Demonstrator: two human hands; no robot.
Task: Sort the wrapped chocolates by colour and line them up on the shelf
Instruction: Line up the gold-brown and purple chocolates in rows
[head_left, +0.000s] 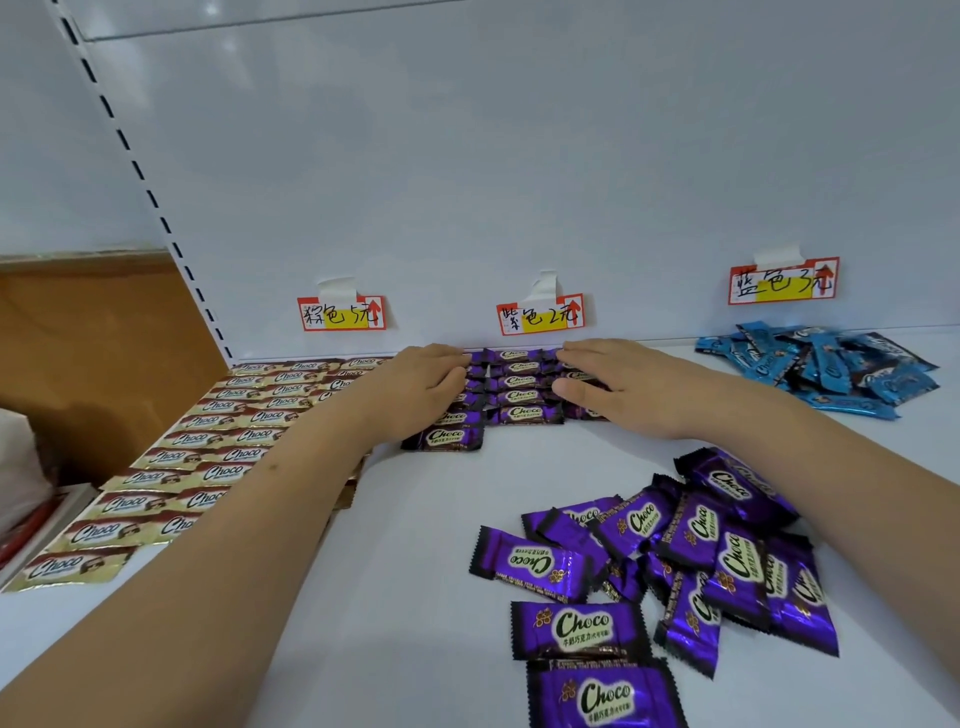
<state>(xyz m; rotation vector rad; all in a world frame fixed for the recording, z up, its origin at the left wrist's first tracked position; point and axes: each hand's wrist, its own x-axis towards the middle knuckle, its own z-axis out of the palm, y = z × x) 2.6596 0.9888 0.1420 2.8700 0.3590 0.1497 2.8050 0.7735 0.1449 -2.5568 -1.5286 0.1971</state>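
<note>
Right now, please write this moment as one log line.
left hand: open on purple rows | right hand: open on rows | loose purple pile: unsorted

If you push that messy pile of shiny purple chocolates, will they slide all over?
Probably yes. The loose purple foil-wrapped chocolates look glossy and lie on a smooth white shelf, so they should slide easily. They look flat, so rolling is unlikely. Overlapping pieces may shift unevenly.

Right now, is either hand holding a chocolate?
No. Both the left hand and right hand lie flat, fingers on the purple rows, gripping nothing.
</note>
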